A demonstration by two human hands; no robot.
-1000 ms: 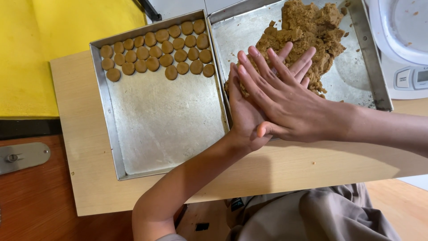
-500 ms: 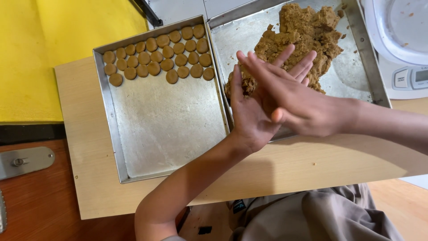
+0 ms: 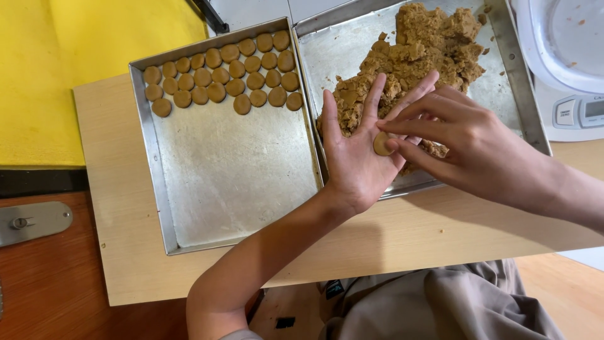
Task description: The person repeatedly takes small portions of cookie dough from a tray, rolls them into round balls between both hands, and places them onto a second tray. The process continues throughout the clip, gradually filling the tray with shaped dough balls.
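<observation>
My left hand [image 3: 358,154] lies palm up over the near edge of the right metal tray [image 3: 513,82], fingers spread. A small flattened round of brown dough [image 3: 382,144] rests on that palm. My right hand [image 3: 469,145] reaches in from the right and its fingertips pinch the dough round. Behind the hands, a big rough heap of brown dough [image 3: 418,53] fills the right tray. The left metal tray [image 3: 233,182] holds several flat dough rounds [image 3: 223,79] in rows along its far edge.
Both trays sit on a pale wooden board [image 3: 440,233] over a darker wood surface. A yellow sheet [image 3: 69,63] lies at the far left, a white kitchen scale [image 3: 569,69] at the far right. My grey-clothed lap [image 3: 440,302] shows below.
My palms were pressed together over the right tray. They have come apart: the left palm now faces up with a flattened dough round on it, and the right fingers pinch it.
</observation>
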